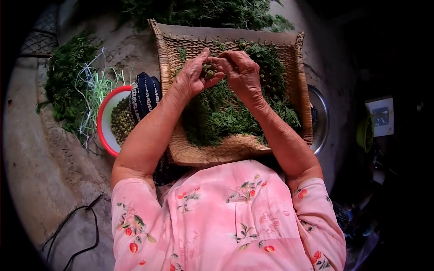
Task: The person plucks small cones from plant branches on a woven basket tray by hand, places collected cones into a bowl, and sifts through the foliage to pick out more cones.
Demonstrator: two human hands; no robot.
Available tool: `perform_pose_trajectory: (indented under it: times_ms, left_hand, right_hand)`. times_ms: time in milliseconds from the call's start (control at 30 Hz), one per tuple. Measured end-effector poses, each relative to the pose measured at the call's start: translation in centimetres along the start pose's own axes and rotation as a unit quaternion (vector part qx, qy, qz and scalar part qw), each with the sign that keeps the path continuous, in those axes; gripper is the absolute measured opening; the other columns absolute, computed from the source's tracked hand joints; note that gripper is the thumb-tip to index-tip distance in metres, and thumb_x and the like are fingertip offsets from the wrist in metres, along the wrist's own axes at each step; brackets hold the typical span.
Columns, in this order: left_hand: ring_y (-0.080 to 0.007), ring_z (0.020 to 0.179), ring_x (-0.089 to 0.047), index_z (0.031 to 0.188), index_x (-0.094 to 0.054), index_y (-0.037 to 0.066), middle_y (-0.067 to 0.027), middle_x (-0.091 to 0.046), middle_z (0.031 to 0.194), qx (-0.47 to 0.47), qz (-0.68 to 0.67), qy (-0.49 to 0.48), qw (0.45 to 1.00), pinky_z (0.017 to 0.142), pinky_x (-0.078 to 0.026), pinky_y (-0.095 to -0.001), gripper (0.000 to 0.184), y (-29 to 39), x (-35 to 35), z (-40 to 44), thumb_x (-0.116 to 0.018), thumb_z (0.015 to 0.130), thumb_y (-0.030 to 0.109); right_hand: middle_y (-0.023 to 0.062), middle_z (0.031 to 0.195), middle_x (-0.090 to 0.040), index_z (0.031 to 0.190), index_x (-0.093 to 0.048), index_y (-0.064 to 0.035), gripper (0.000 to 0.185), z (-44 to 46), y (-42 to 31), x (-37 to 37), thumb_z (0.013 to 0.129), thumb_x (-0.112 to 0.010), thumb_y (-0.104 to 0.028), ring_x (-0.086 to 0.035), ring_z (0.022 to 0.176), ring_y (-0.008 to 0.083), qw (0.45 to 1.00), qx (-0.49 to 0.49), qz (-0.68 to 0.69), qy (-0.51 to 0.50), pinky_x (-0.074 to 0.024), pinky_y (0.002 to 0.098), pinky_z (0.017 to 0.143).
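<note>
My left hand (201,74) is cupped palm up above the basket, holding a small heap of round greenish-brown seed cones (208,70). Beside it, my right hand (242,74) has its fingers pinched together close to the left fingertips; whatever is between them is too small to make out. Under both hands a woven wicker basket tray (205,159) rests on my lap. Feathery green sprigs (226,119) cover much of it, with more loose cones among the sprigs on the right side.
At left, a red-rimmed bowl (102,118) contains many similar cones (121,121). Piles of green branches (70,77) lie at left and at the top, with pale plastic strips (97,88) nearby. A metal basin (322,122) sits partly behind the basket at right. A black cable (96,230) lies lower left.
</note>
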State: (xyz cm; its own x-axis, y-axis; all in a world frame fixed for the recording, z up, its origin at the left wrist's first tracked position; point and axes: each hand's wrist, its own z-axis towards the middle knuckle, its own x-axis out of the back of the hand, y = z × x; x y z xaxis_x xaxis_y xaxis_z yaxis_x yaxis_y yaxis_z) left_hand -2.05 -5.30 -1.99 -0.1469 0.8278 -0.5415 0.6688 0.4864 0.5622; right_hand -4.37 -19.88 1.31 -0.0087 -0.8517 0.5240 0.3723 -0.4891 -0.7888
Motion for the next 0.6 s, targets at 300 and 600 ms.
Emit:
perform_pose_trajectory:
  times_ms: [300, 600]
  left_hand:
    - [-0.0113, 0.064, -0.059, 0.096, -0.059, 0.004, -0.0034, -0.061, 0.077, -0.242, 0.126, -0.031, 0.962, 0.05, -0.049, -0.0229, 0.032, -0.8, -1.4, -1.0, -0.052, 0.09, 0.035]
    - [-0.0295, 0.088, -0.058, 0.098, -0.059, 0.002, -0.0135, -0.059, 0.096, -0.647, 0.54, -0.036, 0.537, 0.075, -0.048, -0.0375, 0.031, -3.0, -2.7, -1.2, -0.059, 0.08, 0.027]
  right_hand:
    - [0.0054, 0.078, -0.057, 0.088, -0.052, -0.0063, 0.038, -2.1, 4.5, -3.4, 0.092, -0.044, -0.043, -0.056, 0.069, 0.0171, 0.6, -0.427, 0.677, -0.018, -0.0441, 0.0304, 0.055]
    - [0.0074, 0.106, -0.055, 0.105, -0.052, -0.0055, 0.026, -2.2, 4.1, -3.4, 0.092, -0.042, -0.025, -0.052, 0.098, 0.0206, 0.555, -0.35, 0.754, 0.027, -0.0456, 0.0343, 0.082]
